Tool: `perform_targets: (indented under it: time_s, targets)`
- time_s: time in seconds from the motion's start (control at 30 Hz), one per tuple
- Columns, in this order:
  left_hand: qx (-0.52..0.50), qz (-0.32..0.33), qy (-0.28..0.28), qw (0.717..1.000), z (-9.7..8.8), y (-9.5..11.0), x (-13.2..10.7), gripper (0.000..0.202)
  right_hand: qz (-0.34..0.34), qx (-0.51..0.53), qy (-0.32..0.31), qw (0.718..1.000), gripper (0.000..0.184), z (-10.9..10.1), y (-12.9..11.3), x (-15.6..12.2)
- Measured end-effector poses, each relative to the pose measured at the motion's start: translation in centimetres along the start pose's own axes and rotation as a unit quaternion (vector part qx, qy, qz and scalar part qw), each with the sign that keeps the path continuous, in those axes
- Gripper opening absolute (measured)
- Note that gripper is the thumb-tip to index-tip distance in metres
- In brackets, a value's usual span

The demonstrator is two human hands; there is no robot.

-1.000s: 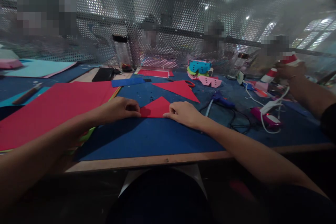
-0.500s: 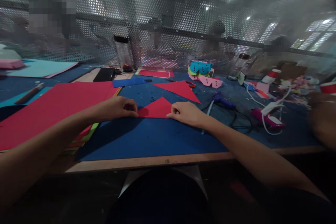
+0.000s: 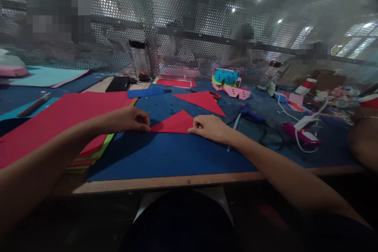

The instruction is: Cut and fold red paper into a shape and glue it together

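A red paper triangle [image 3: 175,123] lies on the blue work mat, its long edge toward me and its peak pointing away. My left hand [image 3: 134,119] is closed, with fingertips pinched at the triangle's left corner. At the other end, my right hand [image 3: 210,128] is curled with thumb and fingers pressed on the right part of the near edge, covering that corner. Behind it rests a second red paper triangle [image 3: 203,101], partly over a pair of scissors [image 3: 215,95]. Large red sheets [image 3: 73,116] top a stack of coloured paper under my left forearm.
To the right are a blue glue gun [image 3: 251,113] with its cable and a magenta device [image 3: 304,134] with a white cord. Paper masks [image 3: 226,75], a glass bottle [image 3: 139,61] and a black phone [image 3: 117,84] stand along the perforated screen. Another person's arm [image 3: 364,134] is at far right.
My left hand has slid slightly left along the triangle's near edge to its corner, uncovering more red paper. My right hand stays in place.
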State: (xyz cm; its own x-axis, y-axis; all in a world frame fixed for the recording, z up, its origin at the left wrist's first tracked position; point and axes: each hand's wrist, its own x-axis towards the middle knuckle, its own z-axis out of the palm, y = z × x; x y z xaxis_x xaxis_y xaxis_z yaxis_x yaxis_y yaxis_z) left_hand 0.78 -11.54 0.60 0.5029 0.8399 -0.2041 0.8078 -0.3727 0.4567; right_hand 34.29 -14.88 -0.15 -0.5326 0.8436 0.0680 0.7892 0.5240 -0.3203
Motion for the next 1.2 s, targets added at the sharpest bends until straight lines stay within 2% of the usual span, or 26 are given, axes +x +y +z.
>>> perform_targets:
  time_s: [0.27, 0.5, 0.67, 0.77, 0.97, 1.2]
  targets:
    - [0.000, 0.020, 0.002, 1.000, 0.2, -0.8, 0.3, 0.032, 0.003, 0.002, -0.001, 1.000, 0.033, -0.1, -0.1, -0.1]
    - [-0.003, 0.093, 0.020, 0.995, 0.2, 0.8, 0.1, 0.022, 0.002, 0.000, -0.003, 1.000, 0.033, -0.1, -0.1, 0.0]
    - [0.018, 0.095, 0.025, 0.995, 0.3, 1.0, -0.3, 0.020, 0.003, 0.002, 0.001, 1.000, 0.032, 0.1, 0.0, 0.1]
    - [0.055, 0.118, 0.053, 0.990, 1.0, 1.2, -0.3, 0.019, 0.002, 0.005, 0.002, 1.000, 0.032, 0.1, 0.1, 0.1]
    - [0.072, 0.226, 0.121, 0.964, 3.4, 2.4, 0.0, 0.022, -0.007, 0.003, 0.004, 1.000, 0.033, 0.1, 0.2, 0.1]
    - [0.058, 0.271, 0.155, 0.948, 4.7, 2.8, 0.2, 0.028, -0.009, -0.007, 0.009, 1.000, 0.033, 0.6, 0.6, 0.3]
